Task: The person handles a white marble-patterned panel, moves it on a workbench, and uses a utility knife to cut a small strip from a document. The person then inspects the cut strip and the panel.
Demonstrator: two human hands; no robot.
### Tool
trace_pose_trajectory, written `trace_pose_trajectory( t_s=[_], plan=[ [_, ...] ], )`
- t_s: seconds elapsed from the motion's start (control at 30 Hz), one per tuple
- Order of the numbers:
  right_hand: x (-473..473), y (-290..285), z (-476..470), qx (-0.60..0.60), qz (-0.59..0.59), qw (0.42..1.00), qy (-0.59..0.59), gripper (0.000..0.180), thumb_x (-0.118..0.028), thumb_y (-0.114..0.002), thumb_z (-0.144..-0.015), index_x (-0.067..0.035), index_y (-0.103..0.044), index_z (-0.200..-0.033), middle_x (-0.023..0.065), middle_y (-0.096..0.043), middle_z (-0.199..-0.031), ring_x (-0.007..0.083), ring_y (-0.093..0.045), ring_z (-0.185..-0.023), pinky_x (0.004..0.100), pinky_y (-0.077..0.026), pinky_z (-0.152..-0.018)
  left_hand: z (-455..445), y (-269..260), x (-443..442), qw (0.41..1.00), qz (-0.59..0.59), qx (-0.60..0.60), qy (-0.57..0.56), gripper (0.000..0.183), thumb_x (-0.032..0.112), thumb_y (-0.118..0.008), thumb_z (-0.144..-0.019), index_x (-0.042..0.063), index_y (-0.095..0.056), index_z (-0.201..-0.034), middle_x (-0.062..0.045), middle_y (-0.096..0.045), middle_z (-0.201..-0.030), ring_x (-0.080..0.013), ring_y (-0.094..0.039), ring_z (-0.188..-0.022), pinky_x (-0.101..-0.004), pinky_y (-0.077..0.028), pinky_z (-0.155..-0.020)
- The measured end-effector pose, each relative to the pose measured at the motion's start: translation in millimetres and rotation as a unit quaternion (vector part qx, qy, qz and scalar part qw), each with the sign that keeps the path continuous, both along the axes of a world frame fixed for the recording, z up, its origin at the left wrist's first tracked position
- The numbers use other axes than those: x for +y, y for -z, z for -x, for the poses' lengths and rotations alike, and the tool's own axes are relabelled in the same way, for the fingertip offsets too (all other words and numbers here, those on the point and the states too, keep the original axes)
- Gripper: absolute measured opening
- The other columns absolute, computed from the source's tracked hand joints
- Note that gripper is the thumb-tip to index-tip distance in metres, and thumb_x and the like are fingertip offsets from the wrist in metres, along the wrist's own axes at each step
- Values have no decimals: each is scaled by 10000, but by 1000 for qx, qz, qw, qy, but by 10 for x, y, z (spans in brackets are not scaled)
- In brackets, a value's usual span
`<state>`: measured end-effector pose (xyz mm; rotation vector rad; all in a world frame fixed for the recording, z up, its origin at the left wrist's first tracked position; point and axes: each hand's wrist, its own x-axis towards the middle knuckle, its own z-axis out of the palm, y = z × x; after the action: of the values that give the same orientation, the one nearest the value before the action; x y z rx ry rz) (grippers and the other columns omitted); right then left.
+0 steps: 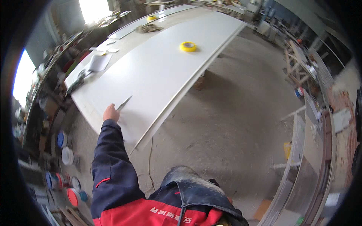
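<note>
My left hand [111, 113] is closed around one end of a thin, pointed tool [124, 102], perhaps scissors, over the near end of a long white panel [158, 65]. The tool's tip points away to the upper right. A yellow tape roll [188, 47] lies on the panel farther off. Left of it, sheets of white paper [99, 62] and a dark hand tool [77, 82] rest near the table's left edge. A crumpled cloth [149, 28] and a second yellow roll [152, 18] lie at the far side. My right hand is out of view, past the apron at my body.
Paint buckets [68, 156] stand on the floor at the left. A cord [150, 163] hangs down from the panel's near end to the floor. Upright boards [308, 169] lean at the right, near a wooden trestle [297, 63]. A cluttered shelf lines the left wall.
</note>
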<state>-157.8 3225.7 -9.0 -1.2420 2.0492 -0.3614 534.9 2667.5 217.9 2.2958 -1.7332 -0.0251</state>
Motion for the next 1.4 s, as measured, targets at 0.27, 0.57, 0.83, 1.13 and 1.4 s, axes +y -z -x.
trace_pose_trajectory(
  t_s=[0.27, 0.57, 0.83, 1.13, 1.4],
  plan=[
    [307, 47, -326, 94, 81, 992, 34, 204, -244, -656, -877, -62, -745, -903, 220, -666, -849, 440, -633, -809, 550, -490, -703, -397, 1013, -890, 995, 25, -98, 25, 466, 329, -618, -922, -29, -635, -1221, -255, -675, -1184, -390, -615, -1167, -502, -467, -1017],
    [299, 184, -736, 159, -49, 985, 53, 216, -270, -662, -813, -71, -738, -849, 193, -700, -869, 408, -677, -810, 504, -528, -695, 547, 196, -2278, 987, -26, -8, 160, 350, 288, -629, -865, -12, -689, -696, -189, -706, -783, -328, -696, -723, -488, -550, -658],
    [-1107, -1484, -476, -70, 155, 921, 351, 324, -324, -671, -915, -39, -708, -1063, 121, -718, -831, 239, -693, -789, 390, -532, -723, 3861, -731, -313, 718, -113, 494, 478, 206, 24, -598, -930, 5, -646, -1129, -24, -633, -907, -117, -579, -762, -280, -499, -618],
    [-1532, -3112, -761, -359, 394, 793, 294, 395, -367, -609, -1012, -17, -706, -1167, 38, -714, -994, 121, -637, -917, 298, -519, -780, 5146, -1061, 2468, 494, -417, 443, 621, 144, -42, -633, -911, -21, -647, -1053, -67, -706, -990, -128, -635, -830, -290, -522, -757],
    [-1392, -2948, -955, -432, 357, 769, 308, 440, -390, -568, -1033, 6, -704, -1171, 76, -708, -1090, 145, -632, -990, 314, -515, -855, 4940, -894, 2585, 495, -469, 459, 570, 145, -19, -624, -940, -38, -657, -1080, -69, -718, -1003, -117, -627, -787, -266, -514, -711]
  ],
)
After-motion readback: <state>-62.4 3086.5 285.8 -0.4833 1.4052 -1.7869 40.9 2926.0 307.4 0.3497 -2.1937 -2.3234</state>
